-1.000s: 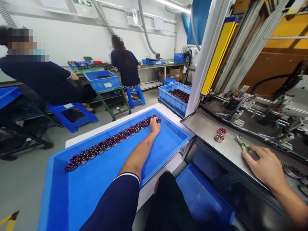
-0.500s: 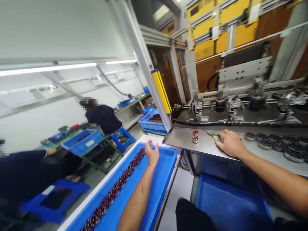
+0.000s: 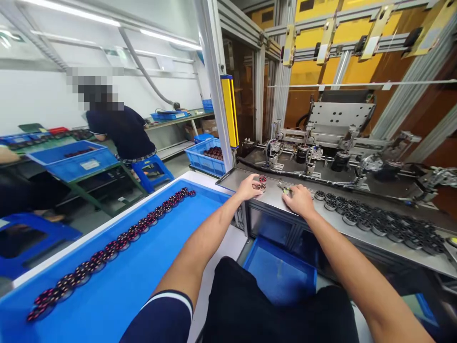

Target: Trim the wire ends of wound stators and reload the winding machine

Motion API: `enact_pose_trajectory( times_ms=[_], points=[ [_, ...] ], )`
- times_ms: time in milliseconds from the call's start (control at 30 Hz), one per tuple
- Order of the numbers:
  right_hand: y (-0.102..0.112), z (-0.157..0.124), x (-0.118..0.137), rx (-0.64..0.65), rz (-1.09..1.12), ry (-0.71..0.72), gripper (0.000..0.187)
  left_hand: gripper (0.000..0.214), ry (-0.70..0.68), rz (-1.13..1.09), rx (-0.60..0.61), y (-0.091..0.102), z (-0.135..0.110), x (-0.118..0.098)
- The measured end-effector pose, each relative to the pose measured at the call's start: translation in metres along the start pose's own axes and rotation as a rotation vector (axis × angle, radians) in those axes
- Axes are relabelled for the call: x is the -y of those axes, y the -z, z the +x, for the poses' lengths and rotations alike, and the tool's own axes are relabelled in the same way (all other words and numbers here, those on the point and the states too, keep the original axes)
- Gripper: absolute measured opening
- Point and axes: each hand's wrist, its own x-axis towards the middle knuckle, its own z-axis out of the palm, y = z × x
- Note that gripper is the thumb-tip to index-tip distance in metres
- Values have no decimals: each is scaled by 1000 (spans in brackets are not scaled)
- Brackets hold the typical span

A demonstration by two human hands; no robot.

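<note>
My left hand (image 3: 248,188) is at the left part of the metal ledge (image 3: 273,202). Its thumb and fingers close around a small round motor stator with copper windings (image 3: 261,186). Just behind that lies a red-topped stator (image 3: 263,179). To the right, my right hand (image 3: 300,200) rests on the ledge, its fingers wrapped over the green handles of small pliers (image 3: 284,187). The metal jaws point to the upper left. A long row of red and copper stators (image 3: 123,241) runs along the blue tray (image 3: 171,228) on my left.
Many black round motor housings (image 3: 378,220) crowd the ledge at right. Behind it stands a machine with fixtures (image 3: 303,153) and a yellow-faced post (image 3: 229,112). A blue bin (image 3: 282,271) is below the ledge. A co-worker (image 3: 119,128) sits at back left beside a blue crate (image 3: 76,162).
My left hand has moved right from above the blue tray to the stator on the ledge. My right hand stays at the pliers. The view has turned and shifted.
</note>
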Motion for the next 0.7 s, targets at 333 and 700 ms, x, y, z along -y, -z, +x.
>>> enact_pose_trajectory(
  times_ms=[333, 700],
  points=[
    [64, -104, 35, -297, 510, 203, 23, 57, -211, -185, -272, -9, -121, -46],
    [128, -203, 60, 281, 1437, -99, 27, 45, -690, -314, -170, -54, -246, -83]
  ],
)
